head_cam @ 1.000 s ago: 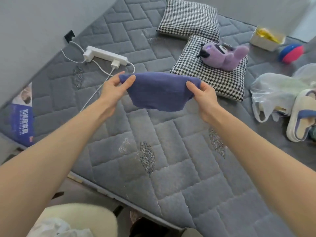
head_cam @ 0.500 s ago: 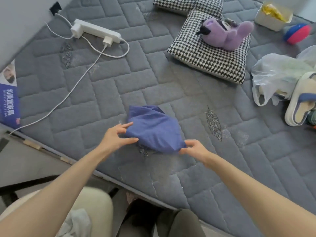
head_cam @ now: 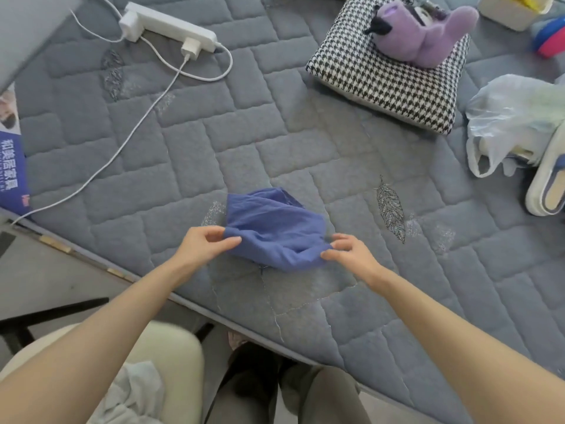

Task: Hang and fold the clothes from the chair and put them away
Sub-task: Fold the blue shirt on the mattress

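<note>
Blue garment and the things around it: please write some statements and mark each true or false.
1. The blue garment lies on the grey quilted mattress. True.
2. One hand alone holds it up in the air. False: the left hand and the right hand each pinch an edge of it on the mattress.
3. The purple plush toy sits on the houndstooth cushion. True.
4. The white power strip has nothing plugged in. False: a white charger with its cable is plugged in.
</note>
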Available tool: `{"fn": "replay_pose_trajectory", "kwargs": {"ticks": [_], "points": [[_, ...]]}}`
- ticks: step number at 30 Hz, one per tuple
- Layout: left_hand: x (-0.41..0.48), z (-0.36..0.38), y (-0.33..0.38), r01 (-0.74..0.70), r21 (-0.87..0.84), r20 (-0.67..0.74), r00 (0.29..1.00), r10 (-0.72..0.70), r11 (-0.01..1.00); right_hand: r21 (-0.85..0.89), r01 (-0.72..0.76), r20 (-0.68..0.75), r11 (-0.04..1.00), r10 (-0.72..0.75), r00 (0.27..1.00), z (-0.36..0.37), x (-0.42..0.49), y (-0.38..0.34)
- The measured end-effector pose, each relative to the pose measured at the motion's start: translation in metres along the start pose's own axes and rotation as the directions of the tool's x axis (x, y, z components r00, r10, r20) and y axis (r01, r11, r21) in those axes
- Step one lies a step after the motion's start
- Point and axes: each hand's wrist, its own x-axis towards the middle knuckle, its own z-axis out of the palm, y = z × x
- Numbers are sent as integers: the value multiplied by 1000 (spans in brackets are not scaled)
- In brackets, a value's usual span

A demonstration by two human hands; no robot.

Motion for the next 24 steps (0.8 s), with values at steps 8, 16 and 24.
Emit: {"fn": "replay_pose_trajectory", "kwargs": {"ticks": [8,16,24], "points": [[73,2,17,-13,-272,-199,979,-43,962,529,32,-118,848,36,992,2,56,-37],[120,22,-6,11,-199,-133,990,-38,980,481,112,-91,869,-77,993,30,108,-36],[108,68,-9,211,76,-405,900,-164,974,-148,176,-280,973,-212,936,62,122,-30]]}}
